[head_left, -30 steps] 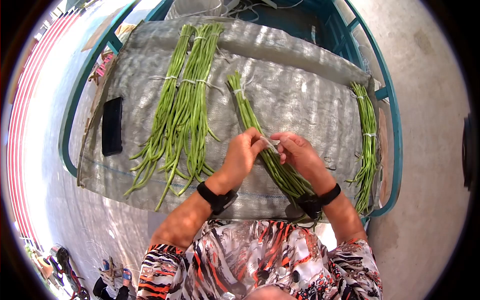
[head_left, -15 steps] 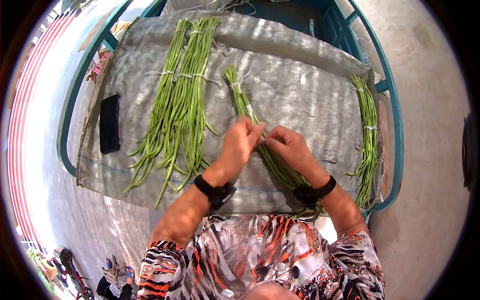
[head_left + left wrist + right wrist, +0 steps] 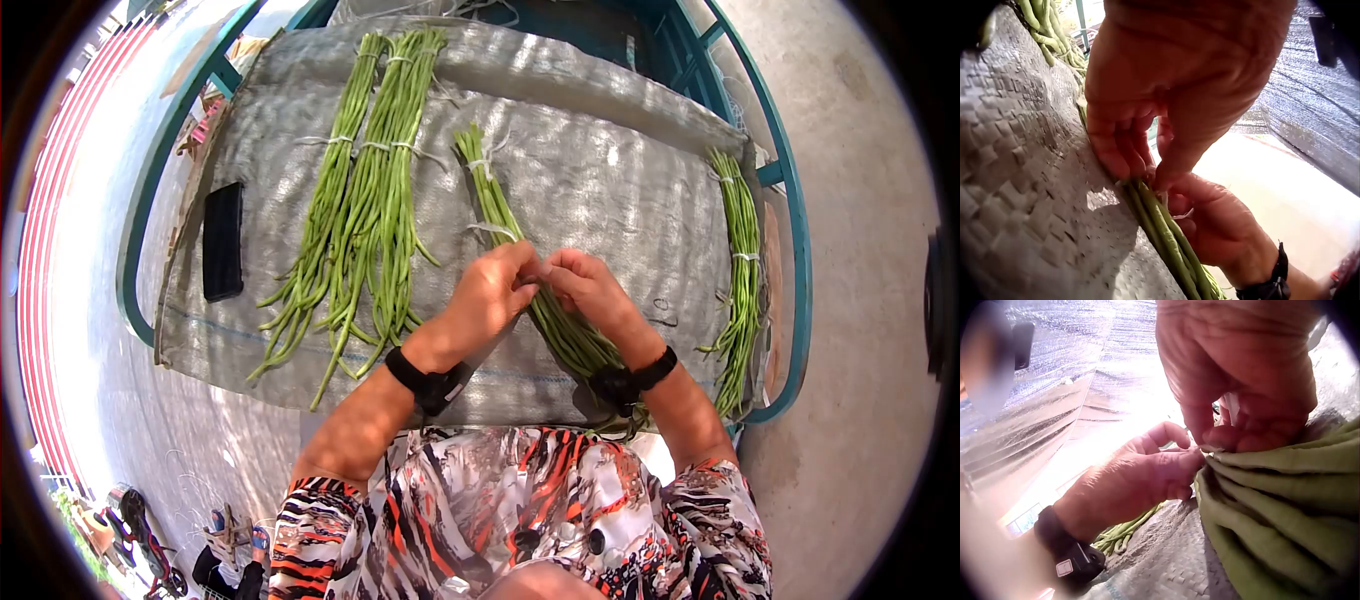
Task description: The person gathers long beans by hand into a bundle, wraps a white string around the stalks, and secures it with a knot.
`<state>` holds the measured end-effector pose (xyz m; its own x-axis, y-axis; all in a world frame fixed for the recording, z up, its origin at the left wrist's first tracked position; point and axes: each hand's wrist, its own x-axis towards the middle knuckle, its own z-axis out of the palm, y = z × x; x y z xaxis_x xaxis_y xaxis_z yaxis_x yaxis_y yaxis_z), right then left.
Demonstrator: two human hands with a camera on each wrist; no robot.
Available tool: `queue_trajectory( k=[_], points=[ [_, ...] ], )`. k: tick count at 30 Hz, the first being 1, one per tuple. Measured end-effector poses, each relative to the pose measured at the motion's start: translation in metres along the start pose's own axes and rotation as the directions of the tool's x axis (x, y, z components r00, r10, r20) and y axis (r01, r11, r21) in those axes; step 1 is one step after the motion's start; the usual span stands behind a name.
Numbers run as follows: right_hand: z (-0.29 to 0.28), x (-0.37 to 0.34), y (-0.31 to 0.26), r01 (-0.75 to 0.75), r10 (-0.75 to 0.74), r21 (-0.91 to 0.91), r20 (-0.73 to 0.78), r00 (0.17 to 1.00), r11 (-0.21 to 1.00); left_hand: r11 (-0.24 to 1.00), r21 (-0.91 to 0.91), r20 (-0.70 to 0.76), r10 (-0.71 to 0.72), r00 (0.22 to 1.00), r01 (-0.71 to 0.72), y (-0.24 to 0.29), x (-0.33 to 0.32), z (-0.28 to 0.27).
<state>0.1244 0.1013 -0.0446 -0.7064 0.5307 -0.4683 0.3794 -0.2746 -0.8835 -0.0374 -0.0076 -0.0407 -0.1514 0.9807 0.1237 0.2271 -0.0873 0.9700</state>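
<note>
A bundle of long green yardlong beans (image 3: 568,338) lies slanting on a woven grey sheet (image 3: 620,220), bound near its upper end by a white tie (image 3: 482,165). A second white strip (image 3: 493,230) crosses the beans just above the hands. My left hand (image 3: 492,290) bends over the bundle from the left, thumb and fingers pinching a thin white tie. From the right, my right hand (image 3: 597,297) meets it, its fingertips pinching the tie (image 3: 1211,449) right at the beans. The fingertips of both hands nearly touch and partly hide the tie.
Tied bean bundles (image 3: 375,190) lie side by side to the left, and another bundle (image 3: 738,250) lies along the right edge. A black phone (image 3: 222,242) rests at the far left. Teal metal rails (image 3: 797,250) frame the sheet on both sides.
Both hands have worked at the white tie, coming together from slightly apart. A strip above them now lies across the beans with its end out to the left.
</note>
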Motion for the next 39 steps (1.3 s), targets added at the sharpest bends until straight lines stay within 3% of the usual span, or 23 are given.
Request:
queue_trajectory(
  k=[4,7,10,16,21,25,33,37,39],
  points=[
    [-0.001,0.001,0.001,0.01,-0.01,0.003,0.016,1.0,1.0,0.991,0.064,-0.051,0.122,0.991,-0.118,-0.003,0.0,0.002],
    [0.0,-0.002,0.0,0.017,-0.016,-0.01,0.02,1.0,1.0,0.989,0.108,-0.08,0.106,0.991,-0.097,-0.001,-0.003,0.005],
    [0.002,-0.003,-0.002,0.033,-0.033,-0.04,0.011,0.999,0.999,0.966,0.243,-0.202,0.134,0.97,-0.083,0.001,-0.006,0.013],
    [0.006,-0.004,0.001,0.121,-0.122,-0.093,-0.008,0.992,0.988,0.887,0.391,-0.137,-0.209,0.968,0.247,0.009,-0.009,0.02],
    [0.002,-0.003,0.002,0.207,-0.206,-0.192,0.026,0.978,0.959,0.933,0.351,-0.135,-0.039,0.99,0.085,-0.001,-0.01,0.017],
    [0.003,-0.007,0.001,0.207,-0.206,-0.1,0.019,0.978,0.973,0.958,0.286,-0.134,0.063,0.989,-0.022,0.005,-0.013,0.013],
    [0.001,-0.009,0.001,0.216,-0.237,-0.295,-0.036,0.971,0.931,0.963,0.268,-0.158,0.071,0.985,-0.026,-0.004,-0.012,0.016],
    [0.002,-0.008,0.005,0.192,-0.211,-0.24,-0.059,0.976,0.952,0.976,0.218,-0.117,0.053,0.992,-0.026,0.004,-0.015,0.011],
    [0.003,-0.007,0.006,0.192,-0.211,-0.229,-0.062,0.975,0.954,0.958,0.28,-0.116,0.102,0.988,-0.066,-0.003,-0.014,0.012]
  ],
)
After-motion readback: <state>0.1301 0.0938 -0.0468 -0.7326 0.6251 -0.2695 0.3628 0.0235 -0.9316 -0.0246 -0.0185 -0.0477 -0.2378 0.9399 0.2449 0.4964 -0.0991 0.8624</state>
